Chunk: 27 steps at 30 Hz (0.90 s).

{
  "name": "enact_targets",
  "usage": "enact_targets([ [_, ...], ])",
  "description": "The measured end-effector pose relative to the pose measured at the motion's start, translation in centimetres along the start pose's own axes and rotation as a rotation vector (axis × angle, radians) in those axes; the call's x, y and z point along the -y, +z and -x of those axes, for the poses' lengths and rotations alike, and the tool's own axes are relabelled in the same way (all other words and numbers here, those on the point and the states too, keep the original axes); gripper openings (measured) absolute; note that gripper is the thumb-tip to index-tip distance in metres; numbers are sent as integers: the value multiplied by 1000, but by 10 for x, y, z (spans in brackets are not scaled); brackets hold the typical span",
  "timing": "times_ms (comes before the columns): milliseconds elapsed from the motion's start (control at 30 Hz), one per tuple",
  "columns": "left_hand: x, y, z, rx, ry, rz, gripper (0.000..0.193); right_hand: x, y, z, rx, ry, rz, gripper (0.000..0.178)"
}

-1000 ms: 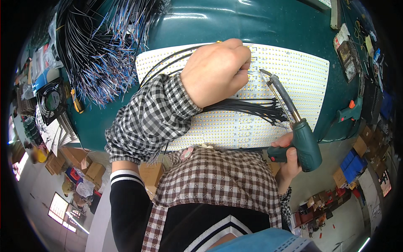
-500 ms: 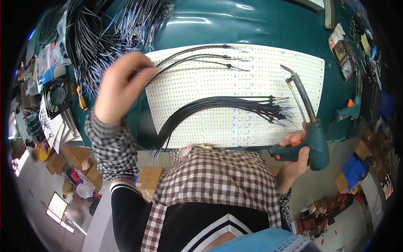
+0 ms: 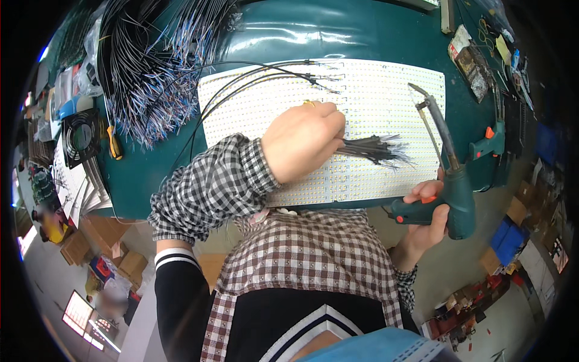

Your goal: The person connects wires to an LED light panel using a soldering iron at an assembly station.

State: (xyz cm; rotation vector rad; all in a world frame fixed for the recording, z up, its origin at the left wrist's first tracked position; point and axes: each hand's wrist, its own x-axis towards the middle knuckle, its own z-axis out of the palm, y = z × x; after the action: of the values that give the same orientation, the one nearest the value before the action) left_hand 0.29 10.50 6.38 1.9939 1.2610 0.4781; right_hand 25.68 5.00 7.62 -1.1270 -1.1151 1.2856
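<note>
In the head view, the main change was at the left hand (image 3: 306,140): half a second earlier it had been a blur at the left edge of the board (image 3: 389,104), and now it lay over the board's middle, on the bundle (image 3: 363,148) of black leads. Its fingers were curled down and appeared to grasp the bundle, though the back of the hand hid most of their hold. The bundle, loosely fanned before, looked drawn closer together, its frayed wire ends poking out past the fingers, right of centre in the frame. That seemed to make the bundle the piece being handled, with the upper cables (image 3: 309,77) left lying at the board's upper left, their thin ends on the board. The right hand (image 3: 424,237) had barely moved: at the lower right its fingers were wrapped round the handle of the iron (image 3: 459,202), whose tip pointed up and left over the board's right part. No lead showed at the tip, so the iron seemed idle just then. A heap (image 3: 151,90) of leads filled the upper left, on the green table (image 3: 338,21).
</note>
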Motion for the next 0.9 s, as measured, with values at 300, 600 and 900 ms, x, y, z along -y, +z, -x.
enact_targets([
  [300,-12,-23,25,-188,-134,-205,9,-8,-11,-8,21,43,-63,61],
  [600,10,-10,-8,-285,-21,-99,18,-9,1,-10,-25,74,-88,58],
  [900,9,-5,-5,-310,-16,64,10,-8,4,-6,-69,97,-79,61],
])
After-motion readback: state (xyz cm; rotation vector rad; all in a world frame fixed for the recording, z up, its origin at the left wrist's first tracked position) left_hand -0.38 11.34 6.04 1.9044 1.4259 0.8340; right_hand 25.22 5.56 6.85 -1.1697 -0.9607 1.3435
